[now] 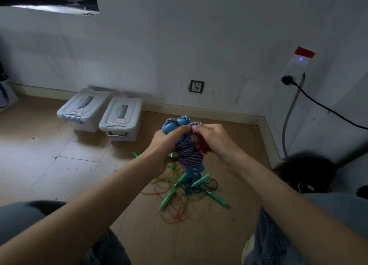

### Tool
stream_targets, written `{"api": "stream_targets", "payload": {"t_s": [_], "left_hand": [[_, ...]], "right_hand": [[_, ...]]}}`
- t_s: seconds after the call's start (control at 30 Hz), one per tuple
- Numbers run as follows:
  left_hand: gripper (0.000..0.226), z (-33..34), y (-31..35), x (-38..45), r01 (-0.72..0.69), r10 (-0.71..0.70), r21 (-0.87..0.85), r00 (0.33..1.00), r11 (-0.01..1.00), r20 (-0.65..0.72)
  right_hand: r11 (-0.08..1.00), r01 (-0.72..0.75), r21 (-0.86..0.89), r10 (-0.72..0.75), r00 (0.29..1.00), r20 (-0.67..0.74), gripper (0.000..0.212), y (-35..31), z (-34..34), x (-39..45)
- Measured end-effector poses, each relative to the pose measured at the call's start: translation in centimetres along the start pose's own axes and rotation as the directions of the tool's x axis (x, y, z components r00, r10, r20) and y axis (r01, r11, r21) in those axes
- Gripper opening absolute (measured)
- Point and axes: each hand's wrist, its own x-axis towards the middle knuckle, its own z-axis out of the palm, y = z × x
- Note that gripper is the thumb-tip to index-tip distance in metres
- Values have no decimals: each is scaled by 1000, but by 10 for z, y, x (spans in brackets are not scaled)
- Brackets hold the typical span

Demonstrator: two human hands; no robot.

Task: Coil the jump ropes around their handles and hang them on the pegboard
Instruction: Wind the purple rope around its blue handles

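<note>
**Wound rope held upright over the floor pile**

The left hand grips the blue handles of a jump rope, fingers curled round them from the left side, thumb lying across the front. The two handles sit side by side, their long axis running near vertical with a slight lean: rounded tops point up and away toward the wall, lower ends point down at the floor. The purple-and-white rope is coiled in many turns around the middle of the handles, forming a thick bundle, and a loop of it passes over the handle tops.

The right hand is at the bundle's right side, thumb and fingertips pinching a strand of the rope just beside the left thumb, near the tops of the handles. The remaining fingers curl against the coil.

The bundle is held in the air, in front of the person, directly above a loose pile of thin red, yellow and dark cords with green handles lying splayed in different directions on the wooden floor.

Two white lidded bins stand side by side against the wall, well apart from the hands. A socket is set low in the wall, and a black plug with its cable hangs at the right. The person's knees in jeans show at the bottom corners
</note>
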Motion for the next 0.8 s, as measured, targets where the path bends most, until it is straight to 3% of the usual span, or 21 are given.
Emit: {"api": "stream_targets", "payload": {"t_s": [0.17,0.27,0.47,0.57,0.67,0.8], "left_hand": [[46,2,1,3,87,-83,-104,996,991,42],[55,2,0,5,135,-110,-179,984,975,140],[44,1,5,8,143,-35,-282,934,949,355],[49,6,7,12,167,-42,-269,908,948,416],[53,17,9,15,199,-53,-265,881,944,471],[55,34,0,16,186,-85,-176,881,967,466]], "right_hand": [[985,154,77,-151,988,-39,41,-6,5,-3],[930,153,335,-155,988,-23,41,-9,3,-7],[600,50,798,-104,994,15,38,-19,-13,-5],[490,-5,872,-30,999,23,45,-19,-21,-5],[426,12,905,-5,1000,-11,33,-20,-33,-8],[444,51,894,104,989,-108,42,-5,-49,-5]]}}
